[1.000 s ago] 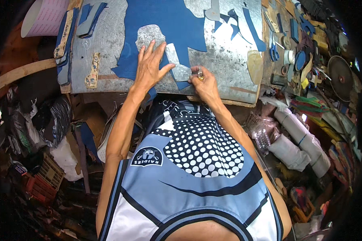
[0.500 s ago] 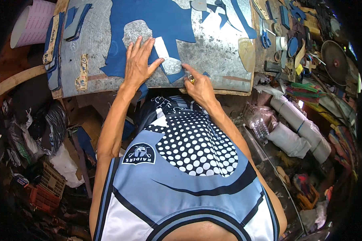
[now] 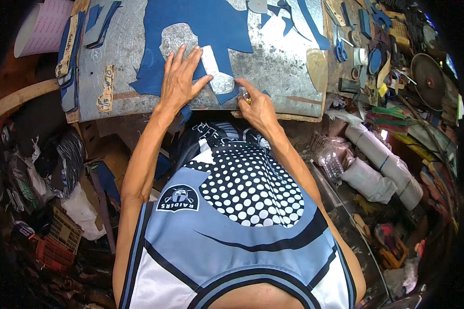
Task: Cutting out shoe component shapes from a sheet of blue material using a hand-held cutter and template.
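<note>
Nearest to me is my blue, white and black shirt point(image 3: 232, 239), with big white dots on its front. Past it, by the near edge of the table, is my right hand point(image 3: 256, 106). Its fingers are mostly curled, but the pointing finger sticks out, and its tip is just beside the low right edge of the pale shiny piece point(image 3: 221, 81). A small thing with a bit of yellow point(image 3: 247, 97) shows in that hand; I can't tell what it is, or how tight I pinch it. My left hand point(image 3: 182, 81) lies flat, palm down, fingers a little apart and pointing away from me. My left thumb sticks out to the right, with its tip at the left edge of the pale piece. So the pale piece sits between my two hands. It is longer than it is wide. Its thin end points away from me and a bit left, and its fat end comes toward me and a bit right. It lies on a big blue sheet point(image 3: 211, 23), which goes far back over the metal table top point(image 3: 281, 77). Farther off to the right are blue-handled scissors point(image 3: 340, 50).
</note>
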Demonstrator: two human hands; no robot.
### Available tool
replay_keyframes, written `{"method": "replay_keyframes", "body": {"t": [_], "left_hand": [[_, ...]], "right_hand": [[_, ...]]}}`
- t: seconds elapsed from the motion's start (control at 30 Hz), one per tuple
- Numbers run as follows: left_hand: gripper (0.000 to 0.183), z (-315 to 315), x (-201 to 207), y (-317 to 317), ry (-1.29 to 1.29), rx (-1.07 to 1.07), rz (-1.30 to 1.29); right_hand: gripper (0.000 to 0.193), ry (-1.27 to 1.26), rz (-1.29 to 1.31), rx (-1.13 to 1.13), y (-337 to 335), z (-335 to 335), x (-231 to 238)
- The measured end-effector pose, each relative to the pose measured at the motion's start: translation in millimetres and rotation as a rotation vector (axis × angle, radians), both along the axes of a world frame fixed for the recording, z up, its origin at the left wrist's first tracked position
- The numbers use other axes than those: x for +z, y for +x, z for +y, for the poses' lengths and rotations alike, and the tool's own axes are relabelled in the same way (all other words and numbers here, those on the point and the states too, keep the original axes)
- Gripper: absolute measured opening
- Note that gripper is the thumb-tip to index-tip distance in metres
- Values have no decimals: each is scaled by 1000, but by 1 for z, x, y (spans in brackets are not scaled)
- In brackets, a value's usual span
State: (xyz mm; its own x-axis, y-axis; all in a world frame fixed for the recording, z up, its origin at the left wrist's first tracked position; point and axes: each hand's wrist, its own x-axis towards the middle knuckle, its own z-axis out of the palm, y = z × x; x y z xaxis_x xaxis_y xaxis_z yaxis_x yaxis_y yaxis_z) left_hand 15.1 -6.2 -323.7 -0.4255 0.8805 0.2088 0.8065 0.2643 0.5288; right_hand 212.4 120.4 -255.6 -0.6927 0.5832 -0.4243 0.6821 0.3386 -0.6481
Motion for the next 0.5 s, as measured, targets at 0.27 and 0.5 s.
{"method": "replay_keyframes", "body": {"t": [0.27,0.5], "left_hand": [[71,0,7,1,17,2,-16],[65,-6,11,5,0,-2,-31]], "right_hand": [[50,-25,-21,-7,-3,0,7],[50,-15,28,22,1,-4,4]]}}
